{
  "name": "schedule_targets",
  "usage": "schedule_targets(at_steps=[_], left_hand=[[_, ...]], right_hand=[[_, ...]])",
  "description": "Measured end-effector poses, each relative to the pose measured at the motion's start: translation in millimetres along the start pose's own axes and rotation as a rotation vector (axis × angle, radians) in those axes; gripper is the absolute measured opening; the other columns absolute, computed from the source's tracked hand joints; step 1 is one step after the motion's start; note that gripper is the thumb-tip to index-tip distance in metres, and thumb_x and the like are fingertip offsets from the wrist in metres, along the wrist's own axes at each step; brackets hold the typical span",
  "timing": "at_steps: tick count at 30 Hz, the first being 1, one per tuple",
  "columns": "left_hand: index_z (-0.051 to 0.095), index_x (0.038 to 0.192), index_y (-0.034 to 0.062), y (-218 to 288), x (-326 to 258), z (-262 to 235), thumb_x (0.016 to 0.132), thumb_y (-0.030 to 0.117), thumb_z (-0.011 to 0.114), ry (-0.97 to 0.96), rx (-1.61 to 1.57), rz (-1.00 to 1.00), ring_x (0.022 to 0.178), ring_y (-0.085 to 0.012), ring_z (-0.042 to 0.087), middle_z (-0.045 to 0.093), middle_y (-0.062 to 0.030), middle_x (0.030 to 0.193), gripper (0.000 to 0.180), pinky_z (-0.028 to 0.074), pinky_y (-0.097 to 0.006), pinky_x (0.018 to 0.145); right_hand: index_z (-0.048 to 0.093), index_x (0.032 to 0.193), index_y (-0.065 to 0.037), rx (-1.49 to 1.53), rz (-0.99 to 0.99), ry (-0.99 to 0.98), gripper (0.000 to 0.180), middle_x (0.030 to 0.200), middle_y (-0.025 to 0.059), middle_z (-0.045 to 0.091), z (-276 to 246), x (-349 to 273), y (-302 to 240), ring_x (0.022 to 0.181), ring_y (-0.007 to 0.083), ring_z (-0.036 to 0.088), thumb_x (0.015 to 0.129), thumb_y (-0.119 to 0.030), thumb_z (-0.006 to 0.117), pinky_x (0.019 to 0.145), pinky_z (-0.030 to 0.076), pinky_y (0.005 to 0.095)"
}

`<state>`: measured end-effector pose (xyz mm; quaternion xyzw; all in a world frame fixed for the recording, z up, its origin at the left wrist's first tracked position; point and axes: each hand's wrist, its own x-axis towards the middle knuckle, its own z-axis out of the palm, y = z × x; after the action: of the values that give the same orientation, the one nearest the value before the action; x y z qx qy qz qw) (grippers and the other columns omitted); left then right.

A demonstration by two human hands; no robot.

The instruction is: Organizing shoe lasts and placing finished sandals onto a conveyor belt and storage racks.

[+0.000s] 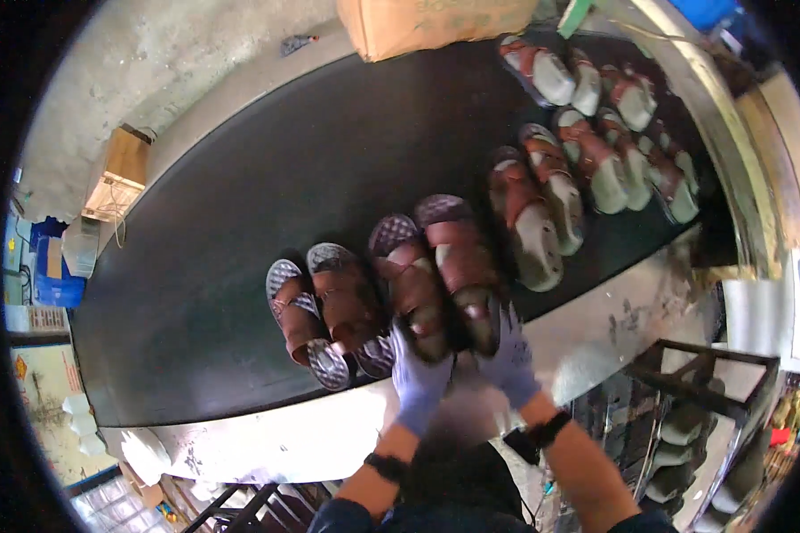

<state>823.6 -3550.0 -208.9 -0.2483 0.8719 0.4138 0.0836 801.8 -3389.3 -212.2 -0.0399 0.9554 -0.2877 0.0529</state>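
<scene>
We grip one brown strapped leather sandal per gloved hand — left hand (418, 377) on the left sandal (409, 284), right hand (509, 355) on the right sandal (460, 266) — at the black conveyor belt's (240, 222) near edge. We should keep heels level, parallel, just right of the neighbouring brown sandal pair (329, 306).

the heels of two brown sandals (440, 275) at the near edge of the black belt (240, 222) are covered by the gloved left hand (418, 377) and right hand (509, 355). the cardboard box (422, 27) at the belt's far edge is cut off by the top of the view. the racked items (684, 444) below the belt's near right corner are too blurred to identify.
</scene>
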Motion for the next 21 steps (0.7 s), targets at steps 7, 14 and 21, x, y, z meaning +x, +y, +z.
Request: schedule_targets(at_steps=[7, 14, 21], left_hand=[[0.041, 0.132, 0.0014, -97.6, -196.2, 32.4, 0.067, 0.010, 0.076, -0.619, -1.077, -0.320, 0.103, -0.0274, 0.058, 0.057, -0.0155, 0.119, 0.074, 0.049, -0.035, 0.088], [0.049, 0.119, -0.0033, -108.5, -391.3, 94.2, 0.066, 0.010, 0.078, -1.195, -0.411, -0.097, 0.098, -0.0206, 0.060, 0.060, -0.0124, 0.109, 0.062, 0.051, -0.035, 0.085], [0.044, 0.128, 0.0010, -86.9, -654.1, 177.0, 0.073, -0.002, 0.067, -2.084, -0.230, -0.229, 0.101, -0.0247, 0.060, 0.055, -0.0147, 0.119, 0.059, 0.054, -0.040, 0.081]], right_hand=[[0.046, 0.127, -0.002, 1.360, 0.820, -0.386, 0.059, 0.116, 0.0132, 0.057, -20.5, -279.3, 113.1, 0.103, 0.0230, 0.058, 0.074, -0.010, 0.071, 0.084, 0.051, 0.0342], [0.053, 0.118, 0.000, 1.540, 0.855, 0.379, 0.046, 0.102, 0.0087, 0.064, -61.1, -589.1, 114.6, 0.092, 0.0202, 0.061, 0.075, -0.009, 0.068, 0.081, 0.050, 0.0334], [0.052, 0.115, 0.003, 1.494, 1.002, 1.557, 0.043, 0.099, 0.0085, 0.063, -59.9, -886.5, 48.0, 0.086, 0.0200, 0.062, 0.074, -0.007, 0.061, 0.081, 0.050, 0.0325]])
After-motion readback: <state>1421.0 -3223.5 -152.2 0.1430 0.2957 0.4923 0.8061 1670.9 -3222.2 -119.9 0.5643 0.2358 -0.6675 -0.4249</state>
